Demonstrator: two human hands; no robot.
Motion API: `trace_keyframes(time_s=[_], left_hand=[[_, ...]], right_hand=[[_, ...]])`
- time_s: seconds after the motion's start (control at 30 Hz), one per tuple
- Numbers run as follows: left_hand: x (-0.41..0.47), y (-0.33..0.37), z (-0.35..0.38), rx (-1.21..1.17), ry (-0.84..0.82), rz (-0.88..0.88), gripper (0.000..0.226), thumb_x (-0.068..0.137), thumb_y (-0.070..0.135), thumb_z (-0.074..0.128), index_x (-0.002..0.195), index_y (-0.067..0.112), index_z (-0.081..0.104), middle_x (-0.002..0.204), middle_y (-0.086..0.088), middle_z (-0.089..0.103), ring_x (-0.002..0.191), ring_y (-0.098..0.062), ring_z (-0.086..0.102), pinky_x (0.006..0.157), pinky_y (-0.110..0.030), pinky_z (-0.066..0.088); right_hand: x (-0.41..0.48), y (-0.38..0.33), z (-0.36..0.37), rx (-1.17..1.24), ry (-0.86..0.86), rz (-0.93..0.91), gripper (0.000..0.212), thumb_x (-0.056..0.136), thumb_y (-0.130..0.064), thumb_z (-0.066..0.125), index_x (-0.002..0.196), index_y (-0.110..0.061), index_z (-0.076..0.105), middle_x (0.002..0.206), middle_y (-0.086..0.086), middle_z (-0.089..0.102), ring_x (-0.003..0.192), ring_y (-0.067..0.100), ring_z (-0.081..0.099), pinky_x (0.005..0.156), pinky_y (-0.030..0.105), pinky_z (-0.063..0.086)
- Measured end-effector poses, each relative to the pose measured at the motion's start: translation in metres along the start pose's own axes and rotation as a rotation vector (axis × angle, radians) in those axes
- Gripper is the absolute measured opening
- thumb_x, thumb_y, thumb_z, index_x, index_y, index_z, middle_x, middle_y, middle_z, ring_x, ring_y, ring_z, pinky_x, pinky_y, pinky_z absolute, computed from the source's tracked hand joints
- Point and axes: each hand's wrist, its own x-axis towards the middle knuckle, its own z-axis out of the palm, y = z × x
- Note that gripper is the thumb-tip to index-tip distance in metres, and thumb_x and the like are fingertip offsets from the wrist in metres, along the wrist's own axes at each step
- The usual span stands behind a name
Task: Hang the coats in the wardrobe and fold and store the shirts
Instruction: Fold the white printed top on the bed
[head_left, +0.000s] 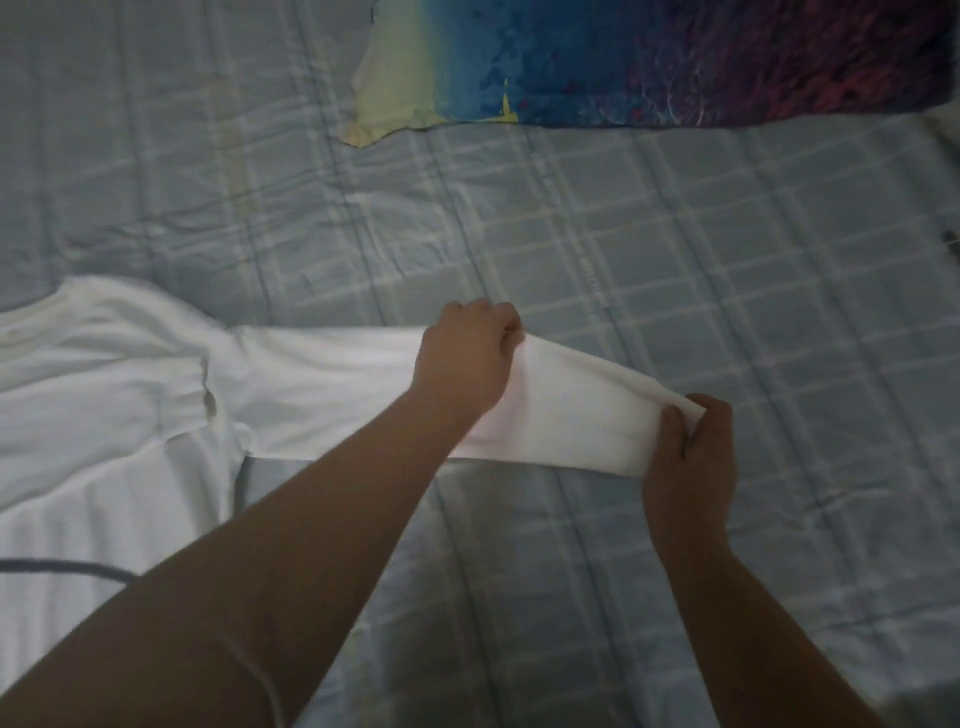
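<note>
Checked bed (675, 234) (wrinkled) carries shirt (130, 415), pillow (649, 62).

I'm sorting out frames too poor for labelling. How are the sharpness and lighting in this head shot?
Head view: soft throughout, dim and bluish; the white shirt is pale with few visible folds; the left hand and right hand gripping its sleeve have blurred edges; the arms cast faint shadows on the checked bedsheet; the colourful cloth at top is smeared.
</note>
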Motion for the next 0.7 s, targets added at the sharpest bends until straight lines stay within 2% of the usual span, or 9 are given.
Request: trace_keyframes(time_s=[0.07, 0.1, 0.2, 0.27, 0.33, 0.43, 0.5, 0.63, 0.7], left_hand=[[-0.01, 0.006, 0.02, 0.091, 0.101, 0.052, 0.014, 0.096, 0.026, 0.055, 0.101, 0.022, 0.067, 0.103, -0.003, 0.062, 0.099, -0.031, 0.052, 0.077, -0.039, 0.042], [-0.013, 0.005, 0.03, 0.111, 0.078, 0.052, 0.015, 0.095, 0.026, 0.055, 0.104, 0.023, 0.067, 0.109, -0.003, 0.06, 0.104, -0.03, 0.051, 0.08, -0.04, 0.042], [-0.029, -0.004, 0.052, 0.086, -0.001, -0.017, 0.035, 0.092, 0.024, 0.059, 0.127, 0.022, 0.06, 0.142, -0.007, 0.048, 0.13, -0.032, 0.042, 0.101, -0.042, 0.039], [-0.048, -0.005, 0.061, 0.116, 0.077, 0.035, 0.049, 0.091, 0.024, 0.058, 0.139, 0.017, 0.053, 0.153, -0.015, 0.039, 0.14, -0.036, 0.036, 0.11, -0.046, 0.033], [-0.067, -0.004, 0.069, 0.176, 0.133, 0.073, 0.056, 0.093, 0.03, 0.048, 0.147, 0.016, 0.045, 0.158, -0.016, 0.033, 0.146, -0.035, 0.029, 0.118, -0.052, 0.024], [-0.083, -0.009, 0.08, 0.264, -0.035, -0.006, 0.062, 0.099, 0.043, 0.028, 0.158, 0.023, 0.023, 0.166, -0.011, 0.013, 0.153, -0.03, 0.007, 0.122, -0.053, 0.005], [-0.085, -0.013, 0.089, 0.314, -0.11, -0.017, 0.064, 0.1, 0.048, 0.021, 0.159, 0.025, 0.012, 0.167, -0.009, 0.003, 0.153, -0.028, -0.005, 0.122, -0.053, -0.002], [-0.081, -0.014, 0.092, 0.331, -0.11, -0.018, 0.064, 0.101, 0.047, 0.023, 0.159, 0.024, 0.008, 0.167, -0.01, -0.001, 0.153, -0.029, -0.008, 0.121, -0.053, -0.006], [-0.083, -0.015, 0.08, 0.22, -0.081, 0.027, 0.063, 0.102, 0.045, 0.028, 0.159, 0.023, 0.014, 0.167, -0.012, 0.003, 0.153, -0.03, -0.006, 0.122, -0.05, -0.005]], right_hand=[[0.003, 0.006, 0.003, -0.032, 0.009, 0.032, 0.005, 0.101, -0.023, 0.048, 0.1, -0.026, 0.045, 0.08, -0.017, 0.052, 0.069, -0.002, 0.046, 0.06, 0.017, 0.031], [0.005, 0.011, 0.004, -0.069, -0.01, 0.057, 0.002, 0.101, -0.022, 0.049, 0.101, -0.023, 0.047, 0.08, -0.015, 0.051, 0.071, 0.003, 0.045, 0.062, 0.022, 0.029], [0.01, 0.027, 0.007, -0.195, -0.103, 0.139, 0.01, 0.1, -0.022, 0.05, 0.102, -0.012, 0.051, 0.084, 0.0, 0.053, 0.081, 0.025, 0.055, 0.069, 0.029, 0.03], [0.012, 0.032, 0.009, -0.236, -0.145, 0.17, 0.014, 0.1, -0.023, 0.05, 0.104, -0.011, 0.051, 0.087, 0.006, 0.056, 0.087, 0.033, 0.059, 0.071, 0.031, 0.033], [0.013, 0.032, 0.01, -0.263, -0.147, 0.183, 0.015, 0.099, -0.025, 0.051, 0.106, -0.011, 0.052, 0.088, 0.008, 0.058, 0.09, 0.035, 0.06, 0.072, 0.031, 0.033], [0.011, 0.029, 0.011, -0.272, -0.141, 0.202, 0.016, 0.1, -0.026, 0.05, 0.105, -0.012, 0.051, 0.087, 0.003, 0.054, 0.091, 0.034, 0.06, 0.073, 0.03, 0.033], [0.009, 0.026, 0.012, -0.27, -0.138, 0.218, 0.017, 0.1, -0.027, 0.05, 0.106, -0.01, 0.051, 0.092, 0.013, 0.061, 0.093, 0.036, 0.061, 0.073, 0.03, 0.033], [0.007, 0.011, 0.009, -0.285, -0.119, 0.199, 0.022, 0.099, -0.024, 0.052, 0.106, -0.003, 0.053, 0.101, 0.023, 0.063, 0.097, 0.04, 0.06, 0.074, 0.034, 0.035], [0.001, -0.007, 0.007, -0.278, -0.103, 0.163, 0.021, 0.098, -0.026, 0.053, 0.104, -0.006, 0.054, 0.095, 0.017, 0.061, 0.095, 0.037, 0.06, 0.075, 0.034, 0.036]])
